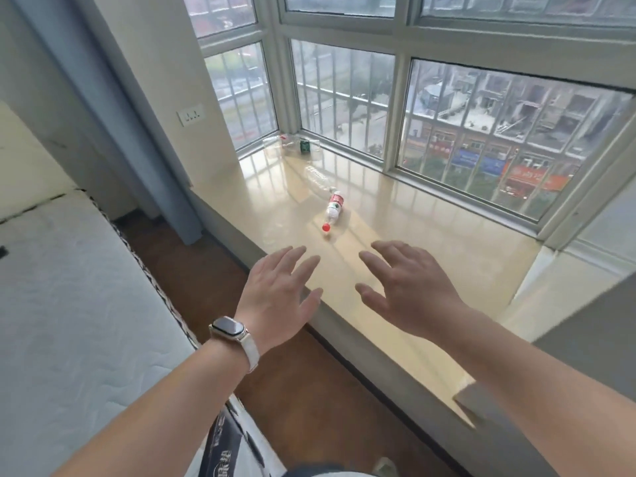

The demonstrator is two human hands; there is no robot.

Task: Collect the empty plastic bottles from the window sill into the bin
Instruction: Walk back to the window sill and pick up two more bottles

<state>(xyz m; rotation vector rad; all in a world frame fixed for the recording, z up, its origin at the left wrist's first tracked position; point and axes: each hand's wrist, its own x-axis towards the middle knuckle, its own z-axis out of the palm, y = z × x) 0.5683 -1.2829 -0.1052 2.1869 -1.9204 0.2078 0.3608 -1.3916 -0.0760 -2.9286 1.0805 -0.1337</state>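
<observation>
Beige and glossy, the window sill [395, 235] carries a red-capped bottle [333, 211] lying on its side ahead of our hands. A clear bottle [316, 176] lies just beyond it, and more bottles [292, 144] cluster in the far corner. Our left hand [280, 290] and right hand [409, 287] hover over the sill's near edge, fingers spread, holding nothing.

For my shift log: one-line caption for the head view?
Both open hands, left and right, hover over the window sill near a lying red-capped bottle.
</observation>
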